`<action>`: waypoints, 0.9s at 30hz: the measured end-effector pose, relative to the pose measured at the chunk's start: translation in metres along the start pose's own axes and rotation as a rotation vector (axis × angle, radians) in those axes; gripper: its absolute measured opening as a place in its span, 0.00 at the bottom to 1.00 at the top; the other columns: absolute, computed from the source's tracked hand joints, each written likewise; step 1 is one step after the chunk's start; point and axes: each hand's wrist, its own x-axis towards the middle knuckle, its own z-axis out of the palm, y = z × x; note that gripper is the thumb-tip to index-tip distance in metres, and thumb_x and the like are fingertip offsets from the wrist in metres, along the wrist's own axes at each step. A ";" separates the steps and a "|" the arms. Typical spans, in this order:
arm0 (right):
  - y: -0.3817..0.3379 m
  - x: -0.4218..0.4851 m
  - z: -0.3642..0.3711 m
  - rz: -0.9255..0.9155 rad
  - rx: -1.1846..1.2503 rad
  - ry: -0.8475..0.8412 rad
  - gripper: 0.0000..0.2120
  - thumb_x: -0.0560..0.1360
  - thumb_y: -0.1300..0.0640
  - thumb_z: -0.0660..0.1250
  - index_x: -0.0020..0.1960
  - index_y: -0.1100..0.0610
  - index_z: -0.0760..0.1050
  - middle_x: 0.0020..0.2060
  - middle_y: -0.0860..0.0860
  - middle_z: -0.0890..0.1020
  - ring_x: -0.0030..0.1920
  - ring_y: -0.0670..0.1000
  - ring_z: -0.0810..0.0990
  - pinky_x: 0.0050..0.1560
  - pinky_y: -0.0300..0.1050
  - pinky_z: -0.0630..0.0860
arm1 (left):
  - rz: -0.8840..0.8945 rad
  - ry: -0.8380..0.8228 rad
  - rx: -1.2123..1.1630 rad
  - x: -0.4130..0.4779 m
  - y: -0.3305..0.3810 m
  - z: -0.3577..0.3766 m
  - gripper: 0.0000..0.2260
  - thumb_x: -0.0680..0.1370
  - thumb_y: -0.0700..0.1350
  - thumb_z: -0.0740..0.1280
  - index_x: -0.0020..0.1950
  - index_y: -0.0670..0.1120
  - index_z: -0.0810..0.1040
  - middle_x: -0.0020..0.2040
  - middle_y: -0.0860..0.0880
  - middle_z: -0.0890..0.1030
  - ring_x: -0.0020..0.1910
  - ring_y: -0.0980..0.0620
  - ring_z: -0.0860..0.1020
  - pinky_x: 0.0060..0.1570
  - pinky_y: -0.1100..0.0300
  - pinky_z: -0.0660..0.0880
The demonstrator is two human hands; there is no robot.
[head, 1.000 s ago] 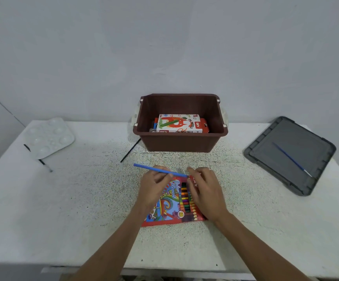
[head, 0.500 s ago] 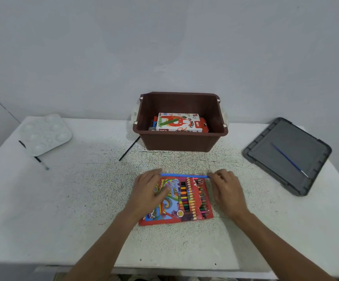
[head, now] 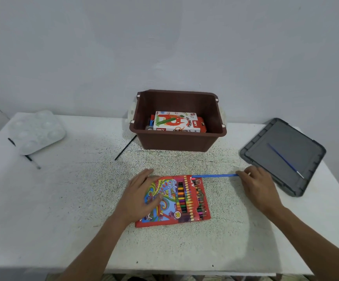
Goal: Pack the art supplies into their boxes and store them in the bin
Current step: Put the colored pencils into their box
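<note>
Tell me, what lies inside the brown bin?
An oil pastels box lies on top in the brown bin. Under it, edges of a red box show; the rest is covered.

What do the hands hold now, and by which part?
The right hand pinches the thin blue pencil at its right end; its other end is at the flat red cardboard pencil box. The left hand holds nothing, resting flat on that box.
</note>
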 end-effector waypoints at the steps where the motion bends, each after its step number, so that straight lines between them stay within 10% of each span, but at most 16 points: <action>1: -0.001 0.002 0.000 -0.011 -0.002 0.003 0.15 0.68 0.68 0.76 0.54 0.62 0.82 0.40 0.56 0.78 0.37 0.57 0.74 0.36 0.52 0.72 | -0.003 -0.004 -0.005 0.000 0.000 0.000 0.26 0.76 0.65 0.61 0.71 0.56 0.69 0.76 0.55 0.65 0.75 0.59 0.58 0.71 0.53 0.57; 12: -0.060 0.017 0.018 -0.058 0.051 -0.017 0.17 0.70 0.61 0.77 0.57 0.59 0.80 0.40 0.54 0.78 0.38 0.53 0.73 0.40 0.44 0.65 | -0.005 -0.028 0.007 -0.002 0.002 -0.001 0.29 0.75 0.67 0.61 0.73 0.55 0.68 0.77 0.54 0.64 0.77 0.57 0.56 0.72 0.54 0.60; 17: -0.102 0.008 0.021 0.011 0.245 0.027 0.20 0.77 0.50 0.57 0.58 0.60 0.79 0.48 0.54 0.80 0.45 0.52 0.75 0.44 0.46 0.72 | -0.005 -0.037 0.016 -0.002 0.003 -0.003 0.31 0.74 0.68 0.61 0.72 0.53 0.69 0.77 0.54 0.65 0.78 0.56 0.56 0.73 0.51 0.61; 27: -0.122 0.000 0.022 0.107 0.353 -0.050 0.19 0.80 0.54 0.53 0.67 0.53 0.74 0.56 0.52 0.75 0.52 0.52 0.71 0.53 0.51 0.73 | -0.054 -0.052 -0.021 -0.003 0.007 -0.005 0.30 0.73 0.68 0.63 0.72 0.56 0.69 0.79 0.55 0.56 0.79 0.54 0.52 0.70 0.43 0.67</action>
